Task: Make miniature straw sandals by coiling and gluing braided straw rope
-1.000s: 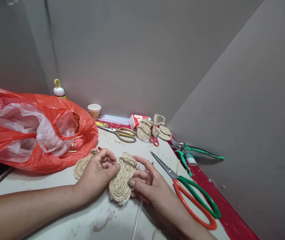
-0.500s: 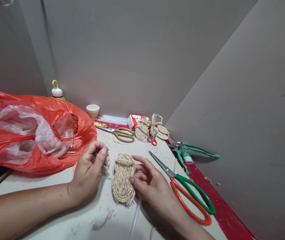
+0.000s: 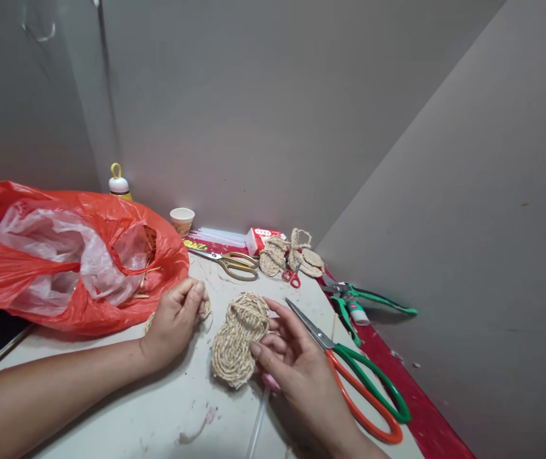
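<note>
My right hand point(image 3: 296, 363) grips a small sole-shaped piece of coiled straw cord point(image 3: 239, 341) at its right edge, thumb in front and fingers behind. The piece is tilted, its upper end leaning right. To its left, my left hand point(image 3: 175, 322) is closed in a pinch on a strand of straw cord point(image 3: 207, 310), which loops out beside the fingertips. Under my right hand a pink part point(image 3: 272, 382) shows, partly hidden, by a clear stick point(image 3: 258, 427). Large scissors point(image 3: 363, 382) with one green and one orange handle lie just right of that hand.
A red plastic bag point(image 3: 86, 322) fills the left side. Along the back stand a paper cup point(image 3: 182, 221), gold-handled scissors point(image 3: 235, 264), small red scissors point(image 3: 292, 278), finished-looking straw pieces point(image 3: 273, 256) and a red-white box point(image 3: 258, 240). Green-handled pruners point(image 3: 378, 296) lie right, against the wall.
My right hand has turned the straw sole so that its top leans right and its lower end swings left. The left hand stays closed. The view has shifted slightly.
</note>
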A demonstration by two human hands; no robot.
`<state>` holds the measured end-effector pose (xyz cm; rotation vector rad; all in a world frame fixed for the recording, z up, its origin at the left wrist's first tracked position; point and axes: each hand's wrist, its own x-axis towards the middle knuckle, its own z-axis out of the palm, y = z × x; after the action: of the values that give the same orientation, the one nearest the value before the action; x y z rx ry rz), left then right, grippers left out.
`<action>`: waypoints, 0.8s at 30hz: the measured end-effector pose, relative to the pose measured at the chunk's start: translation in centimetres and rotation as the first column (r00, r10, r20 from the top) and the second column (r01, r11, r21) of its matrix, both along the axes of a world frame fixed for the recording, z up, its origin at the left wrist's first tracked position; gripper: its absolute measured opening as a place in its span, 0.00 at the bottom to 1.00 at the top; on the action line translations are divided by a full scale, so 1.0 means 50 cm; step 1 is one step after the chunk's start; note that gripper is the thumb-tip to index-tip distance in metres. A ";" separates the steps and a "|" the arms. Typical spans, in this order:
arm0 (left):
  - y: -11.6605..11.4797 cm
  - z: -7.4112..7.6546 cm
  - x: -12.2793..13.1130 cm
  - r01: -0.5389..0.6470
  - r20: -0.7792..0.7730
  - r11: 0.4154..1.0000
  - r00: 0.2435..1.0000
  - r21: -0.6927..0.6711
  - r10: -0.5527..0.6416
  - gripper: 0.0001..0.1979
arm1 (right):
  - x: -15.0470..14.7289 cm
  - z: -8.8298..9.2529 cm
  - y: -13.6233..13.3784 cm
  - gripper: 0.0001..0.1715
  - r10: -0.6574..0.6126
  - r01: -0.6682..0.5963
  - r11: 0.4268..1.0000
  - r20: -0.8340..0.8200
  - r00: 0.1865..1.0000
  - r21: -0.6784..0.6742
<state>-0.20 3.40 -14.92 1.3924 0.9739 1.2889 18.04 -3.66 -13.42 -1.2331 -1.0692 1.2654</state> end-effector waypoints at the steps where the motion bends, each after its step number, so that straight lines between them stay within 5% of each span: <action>1: 0.003 0.001 0.000 0.000 -0.005 1.000 1.000 0.005 0.001 0.15 | -0.002 0.000 0.001 0.33 0.012 -0.012 1.000 0.011 1.000 -0.011; 6: 0.015 0.003 -0.004 -0.052 -0.047 0.998 0.997 0.032 0.054 0.10 | -0.002 -0.017 0.006 0.30 0.065 -0.080 0.995 0.233 0.970 0.054; 11: 0.017 0.003 -0.005 -0.070 -0.033 0.996 0.997 0.054 0.072 0.11 | 0.020 -0.030 0.009 0.28 -0.002 -0.153 0.971 0.641 0.767 0.186; 17: 0.000 0.007 -0.004 -0.044 -0.080 0.994 0.995 0.099 0.052 0.16 | 0.044 0.000 0.005 0.17 -0.104 -0.103 0.962 0.690 0.716 0.253; 19: -0.015 0.011 0.000 0.037 -0.098 0.997 0.995 0.073 -0.030 0.18 | 0.046 0.011 -0.002 0.14 -0.189 -0.079 0.930 0.651 0.735 0.360; 21: -0.033 0.014 0.006 0.227 -0.089 0.971 0.968 -0.068 -0.233 0.19 | 0.044 0.020 -0.012 0.13 -0.179 -0.120 0.897 0.597 0.782 0.425; 24: -0.056 0.018 0.014 0.553 0.083 0.749 0.821 -0.365 -0.565 0.19 | 0.038 0.032 -0.024 0.11 -0.086 -0.218 0.868 0.567 0.819 0.447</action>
<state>0.50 0.59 -14.01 1.2654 0.6902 0.5875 19.93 -4.87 -11.83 -1.1910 -1.7656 0.5827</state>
